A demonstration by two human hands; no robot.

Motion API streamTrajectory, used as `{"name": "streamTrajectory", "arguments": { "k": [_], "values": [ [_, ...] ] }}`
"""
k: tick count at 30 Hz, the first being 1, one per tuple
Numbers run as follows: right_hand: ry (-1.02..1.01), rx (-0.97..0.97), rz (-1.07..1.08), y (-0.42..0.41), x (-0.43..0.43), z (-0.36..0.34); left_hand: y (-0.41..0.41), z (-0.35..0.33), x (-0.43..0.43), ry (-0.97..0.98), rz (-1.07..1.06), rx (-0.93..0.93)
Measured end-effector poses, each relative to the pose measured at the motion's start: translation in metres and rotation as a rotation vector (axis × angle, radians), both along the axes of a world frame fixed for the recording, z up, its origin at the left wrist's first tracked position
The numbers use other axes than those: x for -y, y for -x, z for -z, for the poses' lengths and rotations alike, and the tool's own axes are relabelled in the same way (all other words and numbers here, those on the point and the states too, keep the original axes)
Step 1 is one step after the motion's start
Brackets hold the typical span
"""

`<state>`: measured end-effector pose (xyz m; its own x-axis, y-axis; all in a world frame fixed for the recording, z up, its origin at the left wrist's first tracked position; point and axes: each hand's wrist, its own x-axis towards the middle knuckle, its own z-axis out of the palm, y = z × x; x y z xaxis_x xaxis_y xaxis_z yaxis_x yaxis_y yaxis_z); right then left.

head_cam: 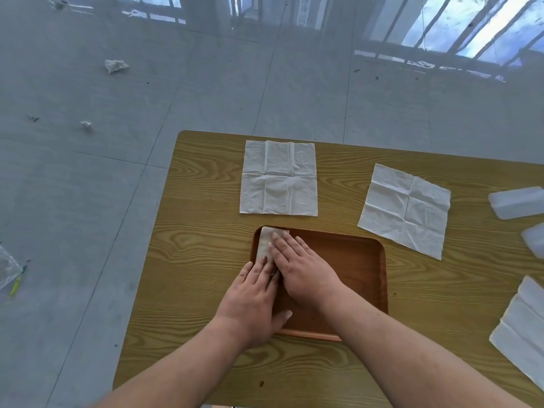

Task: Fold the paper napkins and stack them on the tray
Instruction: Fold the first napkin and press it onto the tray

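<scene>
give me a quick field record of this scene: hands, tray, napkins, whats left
left hand: flat, pressing the folded napkin
right hand: flat on the same napkin
tray: brown tray, near edge of the wooden table
folded napkin: in the tray's far-left corner
unfolded napkins: one beyond the tray, one to its right, one at the right edge
left to do: three napkins to fold and stack

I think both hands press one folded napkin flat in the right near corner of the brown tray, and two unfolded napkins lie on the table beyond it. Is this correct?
Not quite: the corner is wrong. The head view shows the left hand and right hand pressing the folded napkin in the far left corner of the brown tray. The two unfolded napkins do lie on the table beyond it.
</scene>
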<state>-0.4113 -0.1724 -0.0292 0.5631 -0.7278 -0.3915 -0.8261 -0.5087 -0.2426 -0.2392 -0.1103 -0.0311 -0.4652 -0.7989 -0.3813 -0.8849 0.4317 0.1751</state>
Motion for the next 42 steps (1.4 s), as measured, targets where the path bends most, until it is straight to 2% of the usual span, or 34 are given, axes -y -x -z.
{"name": "streamTrajectory", "arguments": {
  "k": [29, 37, 42],
  "values": [
    [0.028, -0.037, -0.044, -0.024, 0.014, -0.008, -0.005, -0.007, -0.01, -0.055, 0.003, 0.025],
    [0.035, -0.012, 0.024, -0.002, 0.006, -0.005, -0.006, -0.002, -0.012, -0.055, -0.023, 0.009],
    [0.016, -0.031, -0.061, 0.012, 0.011, -0.002, -0.006, -0.001, -0.015, -0.063, -0.03, 0.027]
  ]
}}
